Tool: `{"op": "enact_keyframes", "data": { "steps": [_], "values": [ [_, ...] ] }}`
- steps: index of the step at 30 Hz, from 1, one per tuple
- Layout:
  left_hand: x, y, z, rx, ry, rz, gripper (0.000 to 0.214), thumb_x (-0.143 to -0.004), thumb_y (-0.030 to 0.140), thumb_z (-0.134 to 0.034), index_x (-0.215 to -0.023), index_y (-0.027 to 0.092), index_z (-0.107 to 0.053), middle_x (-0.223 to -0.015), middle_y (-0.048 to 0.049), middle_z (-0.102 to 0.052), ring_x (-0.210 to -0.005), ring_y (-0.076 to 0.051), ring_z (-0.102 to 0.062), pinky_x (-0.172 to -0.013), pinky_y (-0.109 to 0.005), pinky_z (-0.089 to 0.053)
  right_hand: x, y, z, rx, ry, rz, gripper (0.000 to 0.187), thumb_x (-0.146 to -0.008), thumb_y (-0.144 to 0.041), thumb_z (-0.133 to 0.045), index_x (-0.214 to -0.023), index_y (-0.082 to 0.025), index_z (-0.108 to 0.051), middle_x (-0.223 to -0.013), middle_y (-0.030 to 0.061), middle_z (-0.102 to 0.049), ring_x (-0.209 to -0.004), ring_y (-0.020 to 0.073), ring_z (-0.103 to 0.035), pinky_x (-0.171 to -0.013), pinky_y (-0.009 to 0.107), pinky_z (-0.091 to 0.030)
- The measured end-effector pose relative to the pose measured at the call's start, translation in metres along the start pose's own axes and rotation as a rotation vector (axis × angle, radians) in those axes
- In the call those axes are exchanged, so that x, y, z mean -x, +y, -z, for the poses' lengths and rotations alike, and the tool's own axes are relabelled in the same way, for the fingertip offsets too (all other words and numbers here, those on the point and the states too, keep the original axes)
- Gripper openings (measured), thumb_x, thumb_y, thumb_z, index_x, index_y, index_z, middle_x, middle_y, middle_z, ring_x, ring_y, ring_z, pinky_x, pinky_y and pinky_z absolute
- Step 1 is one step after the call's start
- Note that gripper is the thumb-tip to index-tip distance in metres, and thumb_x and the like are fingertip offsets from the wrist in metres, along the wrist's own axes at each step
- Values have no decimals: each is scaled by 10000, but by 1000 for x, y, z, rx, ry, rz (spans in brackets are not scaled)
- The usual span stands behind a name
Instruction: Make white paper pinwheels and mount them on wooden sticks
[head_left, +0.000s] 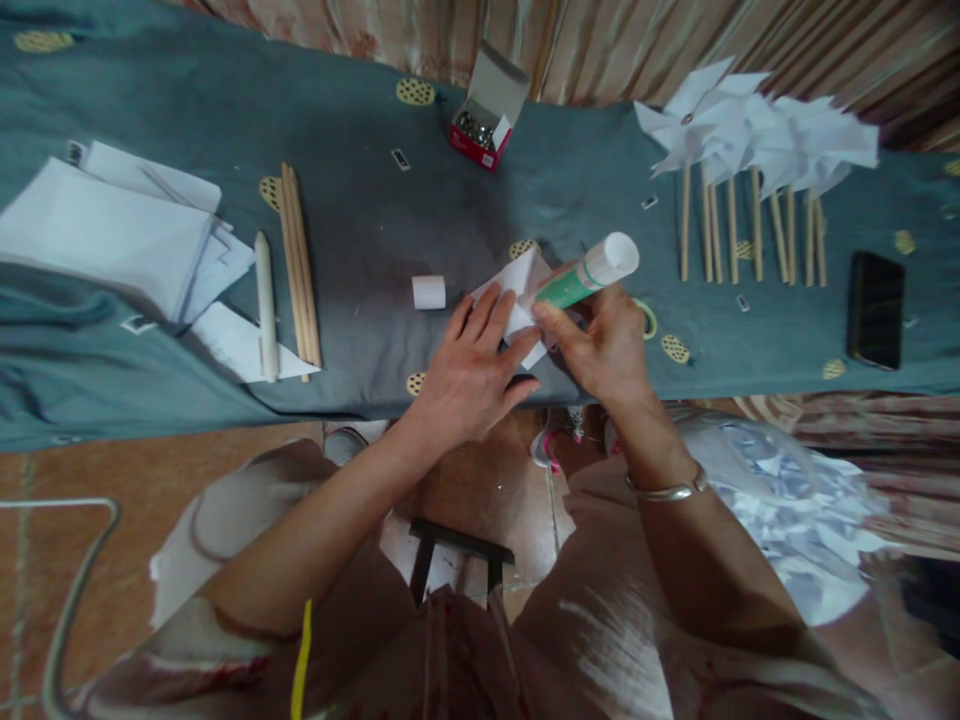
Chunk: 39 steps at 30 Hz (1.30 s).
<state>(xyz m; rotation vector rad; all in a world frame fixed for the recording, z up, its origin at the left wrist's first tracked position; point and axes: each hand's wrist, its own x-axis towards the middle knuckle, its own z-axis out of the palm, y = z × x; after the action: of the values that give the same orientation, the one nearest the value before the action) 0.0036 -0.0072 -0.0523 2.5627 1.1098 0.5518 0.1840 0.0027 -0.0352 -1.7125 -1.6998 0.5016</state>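
My right hand (611,340) grips a green-and-white glue stick (574,285), tilted with its lower end down at a folded piece of white paper (517,280). My left hand (480,365) lies on the same paper with its fingers stretched out, pressing it against the cloth. The glue stick's lower end is hidden behind my right fingers. A white cap (429,292) lies on its side left of the paper. Part of a pale green ring (646,318) shows beside my right hand.
White paper sheets (105,230), a pale thick stick (265,305) and several wooden sticks (298,270) lie left. Behind stands an open red box (474,145) of small metal pieces. Paper pinwheels (757,130) on sticks and a black phone (876,310) lie right. A plastic bag (795,500) hangs below.
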Motion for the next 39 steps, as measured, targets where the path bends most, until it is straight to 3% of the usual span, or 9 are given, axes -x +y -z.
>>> {"op": "enact_keyframes", "data": {
  "steps": [14, 33, 39],
  "values": [
    [-1, 1, 2, -46, 1, -16, 534, -864, 463, -659, -1306, 191, -536, -1529, -194, -405, -1456, -386, -308, -1160, -607, -274, -8, 12, -6, 17, 30, 52, 347, -841, -540, -632, -1056, -272, -582, -972, 84, -705, -919, 306, -674, -822, 495, -540],
    [-1, 0, 0, -48, -2, -19, 544, -863, 480, -652, -1308, 190, -533, -1533, -192, -400, -1457, -392, -300, -1161, -617, -264, -17, -7, 3, 60, -80, 63, 243, -821, -477, -644, -972, -306, -560, -959, 55, -728, -895, 282, -693, -840, 459, -558],
    [0, 0, 0, -40, -3, -21, 552, -867, 478, -648, -1316, 179, -530, -1528, -207, -399, -1460, -397, -291, -1165, -616, -255, -18, -13, 7, 99, -127, 51, 235, -808, -476, -625, -980, -328, -562, -947, 46, -734, -903, 315, -693, -826, 499, -548]
  ]
}}
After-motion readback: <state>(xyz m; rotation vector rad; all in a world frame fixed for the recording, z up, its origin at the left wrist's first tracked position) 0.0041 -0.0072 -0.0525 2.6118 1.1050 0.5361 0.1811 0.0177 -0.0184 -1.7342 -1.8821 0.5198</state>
